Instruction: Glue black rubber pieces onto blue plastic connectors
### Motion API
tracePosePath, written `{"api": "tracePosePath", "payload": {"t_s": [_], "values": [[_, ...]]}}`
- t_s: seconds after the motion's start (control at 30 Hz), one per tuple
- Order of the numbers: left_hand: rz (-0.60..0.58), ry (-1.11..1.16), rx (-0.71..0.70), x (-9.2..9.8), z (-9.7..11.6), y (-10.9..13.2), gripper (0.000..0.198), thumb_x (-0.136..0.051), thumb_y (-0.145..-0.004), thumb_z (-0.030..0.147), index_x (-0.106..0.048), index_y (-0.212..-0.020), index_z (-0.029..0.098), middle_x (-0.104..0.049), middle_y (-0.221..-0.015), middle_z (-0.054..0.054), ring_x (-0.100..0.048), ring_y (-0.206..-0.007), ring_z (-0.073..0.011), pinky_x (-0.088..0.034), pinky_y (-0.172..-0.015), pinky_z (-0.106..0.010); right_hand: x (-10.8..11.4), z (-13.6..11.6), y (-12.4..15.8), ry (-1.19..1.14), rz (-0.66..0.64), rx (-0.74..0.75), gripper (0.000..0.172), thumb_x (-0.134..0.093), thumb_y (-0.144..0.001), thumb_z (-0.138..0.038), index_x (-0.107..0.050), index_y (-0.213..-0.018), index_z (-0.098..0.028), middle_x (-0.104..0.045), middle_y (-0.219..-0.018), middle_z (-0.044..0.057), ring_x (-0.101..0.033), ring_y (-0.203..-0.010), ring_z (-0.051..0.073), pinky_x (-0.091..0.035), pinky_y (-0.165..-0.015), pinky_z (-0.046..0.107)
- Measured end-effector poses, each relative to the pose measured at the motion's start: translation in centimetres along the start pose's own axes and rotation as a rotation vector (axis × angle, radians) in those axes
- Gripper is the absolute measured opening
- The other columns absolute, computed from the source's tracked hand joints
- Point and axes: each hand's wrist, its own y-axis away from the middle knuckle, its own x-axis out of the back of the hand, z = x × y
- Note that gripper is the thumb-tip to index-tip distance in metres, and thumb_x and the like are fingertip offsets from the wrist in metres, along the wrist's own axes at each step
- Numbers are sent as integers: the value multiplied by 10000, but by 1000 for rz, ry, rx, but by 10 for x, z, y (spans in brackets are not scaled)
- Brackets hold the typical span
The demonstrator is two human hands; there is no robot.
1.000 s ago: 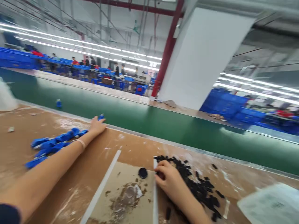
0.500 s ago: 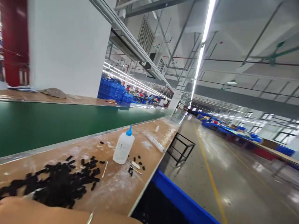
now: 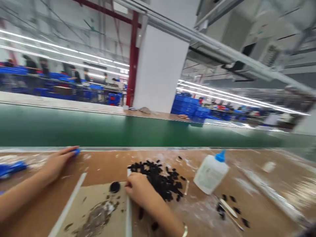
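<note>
At the far side of the table my left hand (image 3: 58, 163) reaches out with its fingers on a small blue object (image 3: 77, 151); blur hides its kind. My right hand (image 3: 138, 186) is closed, knuckles up, just left of a pile of small black pieces (image 3: 160, 179). Whatever its fingers may hold is hidden. Beside it lies a cardboard sheet (image 3: 81, 200) with white strips along its sides, dark smears and a round black thing (image 3: 115, 187). A white bottle with a blue nozzle cap (image 3: 211, 174) stands right of the pile.
More blue items (image 3: 12, 168) lie at the left. A cotton swab (image 3: 187, 187), a white tool (image 3: 228, 208) and loose black pieces lie near the bottle. Beyond the table edge runs a green conveyor belt (image 3: 103, 130). Blue crates (image 3: 185, 105) are stacked behind.
The view has swung left and down from the aisle to the table. Both hands and the cardboard sheet are now in sight; before, only a forearm showed at the bottom.
</note>
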Motion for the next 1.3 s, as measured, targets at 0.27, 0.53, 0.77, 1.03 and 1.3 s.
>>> {"api": "tracePosePath", "payload": {"t_s": [0.27,0.53,0.77,1.03,1.3], "values": [[-247,470,161,1,-60,71,365,-744,-640,343,-686,-956,170,-692,-947,-65,-625,-898,-191,-445,-806,-280,-1,-3,9,-313,-14,-122,113,-557,-715,-54,-592,-774,-144,-621,-744,21,-565,-693,152,-433,-639,262],[-321,485,137,0,-64,87,365,-708,-689,314,-665,-1024,175,-666,-819,-49,-601,-769,-156,-369,-600,-229,11,-42,29,-583,-155,76,285,-593,-723,-92,-564,-969,-232,-627,-986,-22,-548,-933,141,-396,-851,249],[-353,483,70,-4,-64,92,701,-688,-708,296,-400,-1342,219,-632,-813,-14,-576,-758,-144,-357,-593,-230,4,-43,30,-602,-180,124,285,-553,-769,-84,-547,-1008,-239,-598,-1031,3,-532,-992,166,-392,-880,294],[-329,475,130,-7,-65,94,472,-725,-656,294,-598,-1080,130,-657,-891,-66,-592,-770,-159,-385,-625,-246,2,-45,31,-600,-167,141,292,-571,-774,-97,-564,-1024,-248,-605,-1024,13,-536,-990,182,-400,-876,320],[-487,636,179,-8,-52,118,419,-759,-644,297,-660,-1031,171,-646,-901,-48,-584,-760,-144,-407,-657,-245,4,-43,34,-1161,32,-43,238,-687,-762,-269,-585,-977,-264,-658,-974,14,-565,-923,169,-431,-834,292]]}}
